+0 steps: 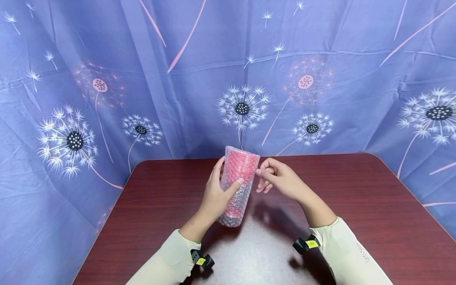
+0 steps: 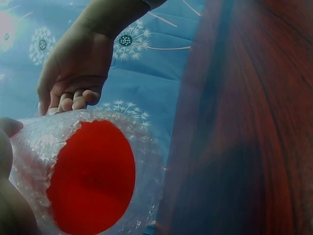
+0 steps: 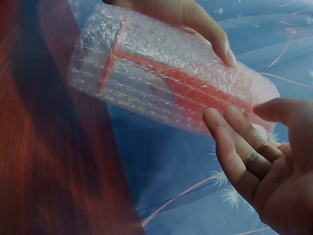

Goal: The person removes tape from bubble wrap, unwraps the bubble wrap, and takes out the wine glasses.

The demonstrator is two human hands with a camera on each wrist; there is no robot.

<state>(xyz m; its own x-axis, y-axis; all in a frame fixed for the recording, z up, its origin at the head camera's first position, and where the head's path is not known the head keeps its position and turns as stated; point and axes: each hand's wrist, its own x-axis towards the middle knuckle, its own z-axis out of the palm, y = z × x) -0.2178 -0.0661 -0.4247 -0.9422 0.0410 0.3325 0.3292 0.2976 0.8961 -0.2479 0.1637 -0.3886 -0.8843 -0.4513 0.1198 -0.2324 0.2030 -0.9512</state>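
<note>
A package of clear bubble wrap (image 1: 239, 186) encloses a red thing. In the left wrist view a red round disc (image 2: 93, 178) shows at its end; in the right wrist view the red part (image 3: 195, 93) widens from a thin stem. My left hand (image 1: 218, 198) holds the package tilted above the table, its thumb across the near face. My right hand (image 1: 281, 178) is at the package's right side. In the right wrist view its thumb tip touches the wrap, and the other fingers curve loosely below. I cannot tell whether thumb and index pinch the wrap.
A dark red wood-grain table (image 1: 171, 190) lies beneath both hands. Behind and beside it hangs a blue curtain (image 1: 199, 99) printed with dandelions. Small black devices with yellow labels are strapped at the left cuff (image 1: 203, 259) and the right cuff (image 1: 307, 244).
</note>
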